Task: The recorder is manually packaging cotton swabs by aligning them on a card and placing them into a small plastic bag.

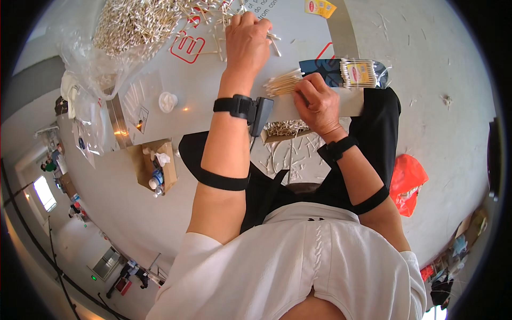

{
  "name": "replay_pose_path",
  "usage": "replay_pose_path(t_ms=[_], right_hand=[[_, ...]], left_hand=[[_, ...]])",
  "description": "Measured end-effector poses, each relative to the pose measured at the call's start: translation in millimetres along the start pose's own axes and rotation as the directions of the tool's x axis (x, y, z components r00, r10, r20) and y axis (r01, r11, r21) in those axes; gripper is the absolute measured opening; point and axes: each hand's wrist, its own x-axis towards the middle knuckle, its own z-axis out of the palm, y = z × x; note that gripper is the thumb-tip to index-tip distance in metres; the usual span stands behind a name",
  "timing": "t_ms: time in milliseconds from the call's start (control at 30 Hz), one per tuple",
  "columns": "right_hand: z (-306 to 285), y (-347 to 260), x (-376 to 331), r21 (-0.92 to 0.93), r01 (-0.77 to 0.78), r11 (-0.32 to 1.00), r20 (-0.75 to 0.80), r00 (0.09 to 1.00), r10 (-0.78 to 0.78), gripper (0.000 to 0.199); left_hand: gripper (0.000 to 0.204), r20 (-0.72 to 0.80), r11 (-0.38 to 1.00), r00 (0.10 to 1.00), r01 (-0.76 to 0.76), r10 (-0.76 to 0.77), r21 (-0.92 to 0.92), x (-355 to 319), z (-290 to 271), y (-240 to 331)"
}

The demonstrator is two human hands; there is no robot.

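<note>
Over the far part of the table, my left hand [248, 42] is closed with its fingers curled down among loose cotton swabs [217, 45]. A few swabs stick out beside its fingers, whose tips are hidden. Nearer to me, my right hand [317, 104] is closed at the end of a bundle of cotton swabs [282, 84] that points left from its fingers. Just beyond it lies a dark blue sleeve or sheet [322, 72]. On its right part rests a row of swabs [349, 74] with a yellow label [360, 73] and clear film around it.
A big heap of swabs [133, 26] fills a clear plastic bag at far left. A small white cup [167, 102] stands on the grey table [213, 109]. A box of swabs [285, 130] sits under the edge. A carton [141, 165] and a red bag [408, 181] are on the floor.
</note>
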Motion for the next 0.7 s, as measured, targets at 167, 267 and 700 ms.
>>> replay_pose_path(t_ms=[167,267,700], right_hand=[[0,1,-1,-0.006,-0.001,1.000,0.007,1.000,0.001,0.013],[1,2,-1,-0.008,0.024,1.000,-0.009,1.000,-0.024,0.013],[1,2,0,-0.018,0.029,0.999,-0.012,1.000,-0.029,0.013]], left_hand=[[0.011,0.189,0.991,0.977,-0.115,0.100,0.067,32,-8,8],[0.015,0.310,0.988,0.948,-0.112,0.074,0.108,44,-14,16],[0.013,0.161,0.997,0.985,-0.051,0.059,-0.052,-23,1,26]])
